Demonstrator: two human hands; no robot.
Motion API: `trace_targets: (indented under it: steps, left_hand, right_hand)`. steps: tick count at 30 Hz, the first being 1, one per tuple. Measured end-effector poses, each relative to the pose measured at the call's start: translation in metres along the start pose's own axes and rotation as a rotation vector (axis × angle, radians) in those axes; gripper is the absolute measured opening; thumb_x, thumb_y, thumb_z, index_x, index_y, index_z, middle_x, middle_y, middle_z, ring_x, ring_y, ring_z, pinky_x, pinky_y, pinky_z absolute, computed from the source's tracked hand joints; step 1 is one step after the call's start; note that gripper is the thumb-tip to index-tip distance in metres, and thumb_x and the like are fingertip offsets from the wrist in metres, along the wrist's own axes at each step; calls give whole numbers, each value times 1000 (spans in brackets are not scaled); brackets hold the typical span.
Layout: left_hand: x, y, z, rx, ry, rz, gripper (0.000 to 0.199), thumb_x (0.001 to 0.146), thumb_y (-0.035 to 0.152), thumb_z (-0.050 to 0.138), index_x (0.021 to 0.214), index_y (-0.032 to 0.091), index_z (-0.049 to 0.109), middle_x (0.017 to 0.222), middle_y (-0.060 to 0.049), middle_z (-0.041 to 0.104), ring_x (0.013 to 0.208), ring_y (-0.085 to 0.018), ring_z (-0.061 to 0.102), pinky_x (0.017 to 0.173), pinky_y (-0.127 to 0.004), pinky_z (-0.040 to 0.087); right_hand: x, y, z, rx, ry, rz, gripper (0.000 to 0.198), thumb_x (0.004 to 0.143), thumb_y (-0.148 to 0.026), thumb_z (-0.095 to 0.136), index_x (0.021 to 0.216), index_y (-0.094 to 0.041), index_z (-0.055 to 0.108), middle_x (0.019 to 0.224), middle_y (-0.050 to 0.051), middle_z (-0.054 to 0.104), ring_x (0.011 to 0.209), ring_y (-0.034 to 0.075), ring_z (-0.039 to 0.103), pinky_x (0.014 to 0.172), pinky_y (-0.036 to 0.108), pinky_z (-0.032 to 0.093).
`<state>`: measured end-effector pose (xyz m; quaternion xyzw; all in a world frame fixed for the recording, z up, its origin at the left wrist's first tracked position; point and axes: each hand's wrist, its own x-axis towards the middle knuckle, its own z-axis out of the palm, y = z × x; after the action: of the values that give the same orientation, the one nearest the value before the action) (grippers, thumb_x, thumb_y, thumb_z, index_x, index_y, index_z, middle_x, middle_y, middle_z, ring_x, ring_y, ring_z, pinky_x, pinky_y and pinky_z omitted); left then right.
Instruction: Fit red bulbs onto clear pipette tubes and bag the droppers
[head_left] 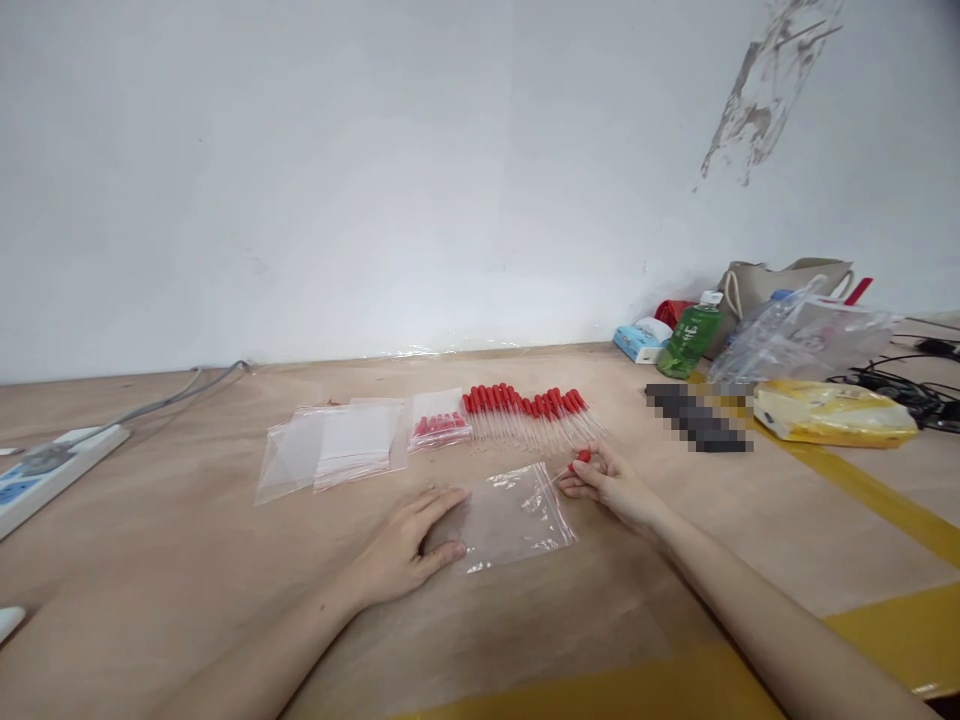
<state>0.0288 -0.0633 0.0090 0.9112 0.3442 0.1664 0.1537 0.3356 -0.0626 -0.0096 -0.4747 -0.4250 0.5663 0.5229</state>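
Note:
A clear zip bag [510, 525] lies flat on the table in front of me, its zip edge to the right. My left hand [409, 545] rests at the bag's left edge, thumb and fingers spread apart. At the zip end, my right hand [607, 487] pinches a dropper with a red rubber bulb [580, 459]; its thin tube points toward the bag's mouth. Behind the bag lies a row of red-bulbed droppers [517, 405], their clear tubes toward me. Left of them is a zip bag with several red bulbs inside [439, 425].
Flat clear bags [352, 440] are stacked at the left, near a white power strip [64, 470]. At the right are a pixelated dark object [697, 420], a yellow tissue pack [832, 412], a green bottle [690, 338], a blue tissue box [637, 344] and black cables [892, 390].

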Motion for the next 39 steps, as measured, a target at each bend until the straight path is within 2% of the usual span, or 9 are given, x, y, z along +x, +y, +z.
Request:
trace_targets:
  steps: [3,6,11,16,22,25,29,34,39]
  left_hand:
    - [1,1,0,6,-2,-10,51,84,42,47,131,25,34,130,-6,46,120,-23,42,100,-42,35]
    - [1,2,-1,31,-22,-5,48,86,42,44,130,26,37,132,-5,45,121,-22,39,101,-42,33]
    - [1,3,-3,74,-64,33,47,88,41,40,132,28,33,135,-4,40,124,-21,36,104,-44,28]
    - [1,0,-1,92,-58,44,57,83,48,46,134,28,30,136,-5,38,124,-23,36,104,-46,27]
    - [-1,0,-1,159,-54,82,42,89,38,40,130,33,37,136,-3,38,124,-24,35,102,-46,30]
    - [0,2,-2,202,-36,175,36,87,37,43,123,34,47,137,-1,38,125,-24,33,103,-48,27]
    - [3,5,-4,206,-113,263,36,90,33,40,126,35,43,132,2,44,125,-20,34,107,-48,18]
    - [4,6,-4,154,-140,228,36,90,34,38,126,37,40,133,2,43,124,-18,38,105,-45,24]
    - [4,7,-4,128,-131,221,36,90,34,39,126,37,41,133,3,43,125,-19,36,105,-45,23]
  right_hand:
    - [-3,-11,-11,-172,-92,44,44,57,-42,74,80,-19,45,63,-3,58,54,8,54,54,23,43]
    - [-7,-18,-14,-306,-127,-11,37,57,-38,74,74,-16,50,60,-5,54,50,4,46,48,19,35]
    - [-9,-14,1,-362,-234,-35,37,54,-40,74,73,-16,53,61,-4,54,54,7,46,51,21,34]
    - [-7,-7,15,-510,-202,-128,31,55,-40,73,68,-16,57,51,-6,44,47,6,35,45,21,26]
    - [-5,-10,2,-672,-309,-122,25,58,-34,71,74,-16,63,52,-5,47,48,6,35,45,20,25]
    - [-6,-11,-3,-726,-353,-162,23,63,-34,67,77,-16,65,54,-4,50,49,7,38,46,20,28]
    - [-7,-10,1,-716,-362,-189,21,67,-33,64,79,-16,65,58,-2,52,50,7,40,47,20,30]
    - [-6,-4,7,-555,-361,-155,28,66,-36,66,84,-16,62,64,-1,56,57,9,47,54,22,37]
    - [-7,-7,8,-565,-383,-167,30,67,-42,64,81,-16,59,68,-1,53,60,9,47,57,23,38]
